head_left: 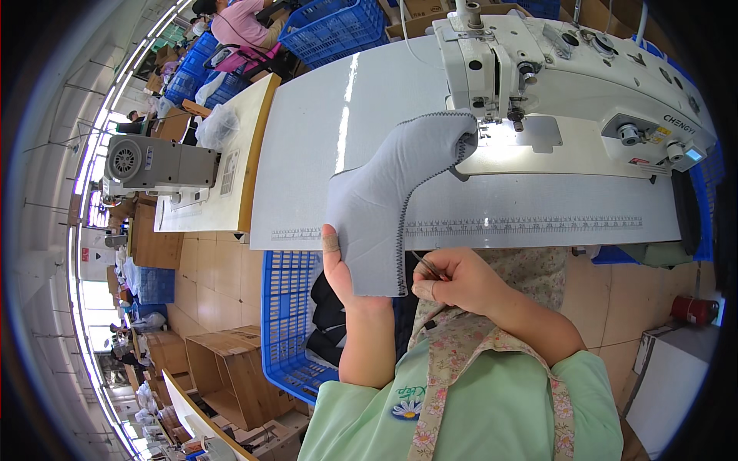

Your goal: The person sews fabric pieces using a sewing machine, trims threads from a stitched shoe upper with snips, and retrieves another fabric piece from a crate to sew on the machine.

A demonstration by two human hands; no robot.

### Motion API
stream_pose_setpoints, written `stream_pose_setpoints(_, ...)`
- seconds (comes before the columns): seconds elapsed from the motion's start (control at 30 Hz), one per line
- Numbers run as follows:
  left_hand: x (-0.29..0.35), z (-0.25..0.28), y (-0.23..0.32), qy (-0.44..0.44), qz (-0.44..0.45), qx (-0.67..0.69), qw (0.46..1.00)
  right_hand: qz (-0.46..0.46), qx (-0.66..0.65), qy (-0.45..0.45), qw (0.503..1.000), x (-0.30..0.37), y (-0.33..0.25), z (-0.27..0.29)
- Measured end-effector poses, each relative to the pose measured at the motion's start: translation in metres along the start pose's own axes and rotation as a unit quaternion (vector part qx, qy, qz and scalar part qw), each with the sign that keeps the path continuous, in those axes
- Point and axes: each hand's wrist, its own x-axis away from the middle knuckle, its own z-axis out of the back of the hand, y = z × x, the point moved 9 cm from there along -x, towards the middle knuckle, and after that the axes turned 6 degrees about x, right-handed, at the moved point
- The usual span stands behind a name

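Observation:
A pale grey, boot-shaped fabric piece point(370, 206) with dark zigzag stitching along its edge stands in front of me, over the table's front edge. My left hand point(335, 265) holds it from behind; the thumb shows at its left edge, while the fingers are hidden. Its upper end reaches close to the needle area of a white sewing machine point(480, 69). To the right of the piece's lower end, my right hand point(465, 283) is closed in a pinch around a small, slender dark metal tool point(433, 266), whose exact kind is unclear. The tool's tip points toward the stitched edge.
A ruler strip point(530, 223) runs along the front of the grey sewing table point(300, 184). Below the table edge stands a blue crate point(288, 323) with black pieces in it. At left is another sewing machine point(161, 163). A person point(238, 23) sits at the far left, beside blue crates.

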Motion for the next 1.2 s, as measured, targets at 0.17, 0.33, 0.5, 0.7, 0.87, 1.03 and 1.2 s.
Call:
stream_pose_setpoints(0.17, 0.0, -0.001, -0.001, -0.007, 0.004, 0.004, 1.0, 0.008, -0.008, 0.002, 1.0, 0.001, -0.002, -0.001)
stream_pose_setpoints(0.33, 0.001, -0.004, 0.001, 0.0, -0.007, -0.015, 1.0, -0.01, 0.003, 0.021, 1.0, 0.0, -0.004, 0.002)
stream_pose_setpoints(0.5, 0.0, -0.006, 0.0, -0.018, -0.006, -0.009, 1.0, 0.008, -0.011, 0.02, 1.0, -0.001, -0.005, 0.002)
stream_pose_setpoints(0.7, -0.002, -0.003, 0.001, -0.012, -0.009, -0.014, 1.0, 0.02, -0.019, 0.034, 0.999, -0.001, -0.003, 0.005)
stream_pose_setpoints(0.87, -0.004, -0.003, -0.002, -0.021, 0.012, 0.046, 0.999, 0.017, -0.028, 0.038, 0.999, -0.002, -0.001, 0.007)
stream_pose_setpoints(1.03, 0.0, -0.005, 0.0, -0.011, -0.005, -0.006, 1.0, 0.07, 0.003, 0.074, 0.995, 0.001, -0.011, 0.012)
stream_pose_setpoints(1.2, 0.003, -0.011, 0.005, -0.034, -0.04, -0.041, 0.998, 0.171, 0.175, 0.134, 0.96, 0.016, -0.042, 0.009)
